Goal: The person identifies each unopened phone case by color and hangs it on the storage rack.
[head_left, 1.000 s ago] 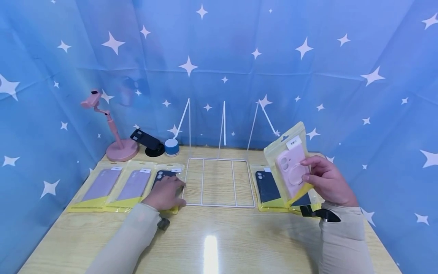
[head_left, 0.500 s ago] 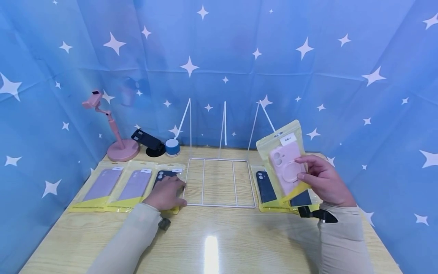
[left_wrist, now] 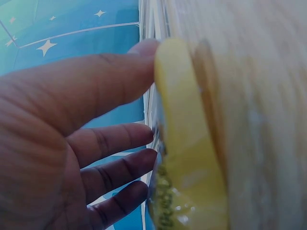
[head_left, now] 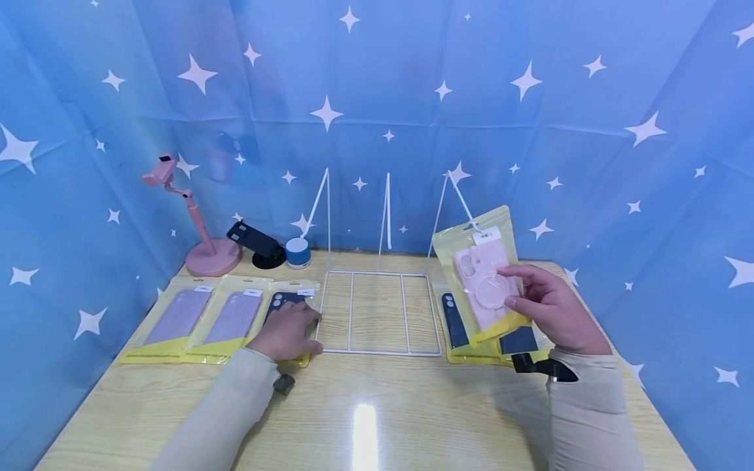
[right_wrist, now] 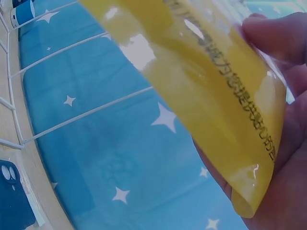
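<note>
Your right hand [head_left: 550, 307] pinched the pink case packet [head_left: 484, 278] aloft beside the empty wire rack [head_left: 377, 313], nothing racked yet, while your left hand [head_left: 287, 330] lay flat, fingers relaxed, on a dark case packet [head_left: 281, 302].

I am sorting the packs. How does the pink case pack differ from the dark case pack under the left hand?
The pink case pack is held up, tilted, in the right hand; the dark case pack lies flat on the table under the left hand. Both have yellow bags.
</note>
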The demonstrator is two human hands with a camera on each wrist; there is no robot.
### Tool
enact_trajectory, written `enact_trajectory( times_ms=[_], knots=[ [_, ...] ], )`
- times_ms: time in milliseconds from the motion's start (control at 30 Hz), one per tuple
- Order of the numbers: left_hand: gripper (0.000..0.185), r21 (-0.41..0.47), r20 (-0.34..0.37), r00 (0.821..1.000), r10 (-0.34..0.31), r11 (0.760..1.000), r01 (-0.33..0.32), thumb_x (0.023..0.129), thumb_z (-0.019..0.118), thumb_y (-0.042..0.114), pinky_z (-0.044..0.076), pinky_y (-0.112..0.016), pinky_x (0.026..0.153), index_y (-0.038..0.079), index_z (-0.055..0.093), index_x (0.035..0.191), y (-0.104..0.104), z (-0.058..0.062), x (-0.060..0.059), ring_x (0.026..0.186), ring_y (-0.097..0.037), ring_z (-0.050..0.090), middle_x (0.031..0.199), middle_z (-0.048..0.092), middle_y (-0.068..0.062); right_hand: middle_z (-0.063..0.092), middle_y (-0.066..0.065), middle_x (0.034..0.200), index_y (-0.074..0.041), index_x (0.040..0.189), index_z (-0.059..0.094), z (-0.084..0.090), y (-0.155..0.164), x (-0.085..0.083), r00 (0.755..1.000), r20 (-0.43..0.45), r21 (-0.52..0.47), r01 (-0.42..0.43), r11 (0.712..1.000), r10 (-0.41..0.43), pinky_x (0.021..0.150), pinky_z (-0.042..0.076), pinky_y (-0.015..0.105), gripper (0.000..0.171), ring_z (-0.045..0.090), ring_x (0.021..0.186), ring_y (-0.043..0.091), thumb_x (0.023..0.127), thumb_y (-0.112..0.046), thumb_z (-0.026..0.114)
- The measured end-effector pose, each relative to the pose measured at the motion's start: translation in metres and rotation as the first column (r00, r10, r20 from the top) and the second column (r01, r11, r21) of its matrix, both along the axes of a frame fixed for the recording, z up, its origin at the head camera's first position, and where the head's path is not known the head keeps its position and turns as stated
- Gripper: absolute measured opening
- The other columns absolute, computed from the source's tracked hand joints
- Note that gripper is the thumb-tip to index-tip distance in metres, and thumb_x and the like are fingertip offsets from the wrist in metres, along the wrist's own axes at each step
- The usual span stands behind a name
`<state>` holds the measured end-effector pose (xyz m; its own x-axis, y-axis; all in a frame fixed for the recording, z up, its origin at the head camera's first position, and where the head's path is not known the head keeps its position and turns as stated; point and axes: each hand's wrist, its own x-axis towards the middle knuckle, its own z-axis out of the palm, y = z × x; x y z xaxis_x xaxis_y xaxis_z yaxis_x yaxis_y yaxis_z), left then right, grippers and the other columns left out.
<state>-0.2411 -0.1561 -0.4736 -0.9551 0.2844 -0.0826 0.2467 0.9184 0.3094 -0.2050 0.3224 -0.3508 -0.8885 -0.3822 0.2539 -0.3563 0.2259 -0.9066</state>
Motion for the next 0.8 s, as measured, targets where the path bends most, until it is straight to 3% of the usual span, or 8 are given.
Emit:
enact_trajectory(
  times_ms=[167,467,633,800],
  knots=[
    [0.067,-0.004,0.003,1.000,0.007,1.000,-0.007,0.081,0.090,0.044,0.043,-0.056,0.113,0.015,0.070,0.138,0.000,0.000,-0.001,0.132,-0.033,0.054,0.146,0.062,-0.010,0.065,0.002,0.119,-0.008,0.150,0.055,-0.003,-0.003,-0.003,0.999,-0.033,0.012,0.010,1.000,-0.009,0.071,0.061,0.023,0.049,0.068,0.086,0.014,0.103,0.006,0.059],
    [0.067,-0.001,0.013,1.000,0.016,1.000,-0.016,0.081,0.090,0.043,0.043,-0.056,0.114,0.015,0.070,0.138,-0.001,0.002,0.001,0.133,-0.033,0.053,0.147,0.062,-0.010,0.047,0.009,0.097,-0.016,0.154,0.054,-0.006,-0.014,-0.004,0.981,-0.064,0.148,0.193,0.970,-0.186,0.057,0.050,0.026,0.052,0.049,0.072,0.023,0.105,-0.006,0.063],
    [0.066,0.004,0.007,1.000,0.009,1.000,-0.009,0.081,0.090,0.043,0.043,-0.056,0.114,0.015,0.070,0.138,-0.001,0.001,0.001,0.132,-0.033,0.054,0.146,0.062,-0.010,0.045,0.007,0.088,-0.012,0.149,0.059,-0.008,-0.018,-0.006,0.974,-0.063,0.124,0.222,0.967,-0.216,0.054,0.047,0.026,0.046,0.046,0.068,0.023,0.104,-0.006,0.065],
    [0.066,0.007,0.001,1.000,0.000,1.000,-0.001,0.081,0.090,0.043,0.043,-0.056,0.113,0.015,0.070,0.138,0.000,0.001,0.002,0.132,-0.033,0.054,0.145,0.062,-0.010,0.046,0.003,0.083,-0.006,0.138,0.067,-0.009,-0.020,-0.007,0.966,-0.117,0.116,0.245,0.963,-0.232,0.051,0.044,0.028,0.036,0.044,0.065,0.022,0.102,-0.006,0.068]
  ],
)
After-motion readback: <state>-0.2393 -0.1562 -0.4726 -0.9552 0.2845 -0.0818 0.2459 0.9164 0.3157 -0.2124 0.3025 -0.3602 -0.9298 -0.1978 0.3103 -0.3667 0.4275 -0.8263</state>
